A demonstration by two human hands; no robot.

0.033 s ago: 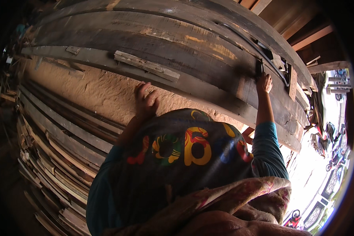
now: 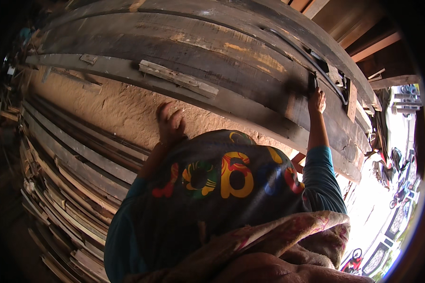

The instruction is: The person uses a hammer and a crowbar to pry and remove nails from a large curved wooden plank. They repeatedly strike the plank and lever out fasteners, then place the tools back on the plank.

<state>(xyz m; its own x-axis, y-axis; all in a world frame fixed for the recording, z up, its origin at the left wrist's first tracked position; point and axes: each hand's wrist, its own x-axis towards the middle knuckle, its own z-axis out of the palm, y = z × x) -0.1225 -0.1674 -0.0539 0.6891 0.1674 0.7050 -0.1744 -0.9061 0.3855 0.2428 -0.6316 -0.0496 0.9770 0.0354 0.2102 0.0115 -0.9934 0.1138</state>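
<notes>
The hands work apart: the right hand (image 2: 318, 100) appears curled round a dark tool (image 2: 312, 81) at its fingertips, over the planks (image 2: 250, 70); the left hand (image 2: 170, 123) is empty, fingers loosely spread. Pushed too far, the tool could snag the bent rod (image 2: 327, 77) just beyond the right hand. The right forearm (image 2: 318, 129) reaches forward; the left hand hangs short of the planks.

Shirt front (image 2: 210, 205) is dark, bearing a rounded print (image 2: 243, 192) in red, green, yellow, blue. Sleeves (image 2: 321, 174) are teal. Brownish cloth (image 2: 288, 233) shows pinkish markings.
</notes>
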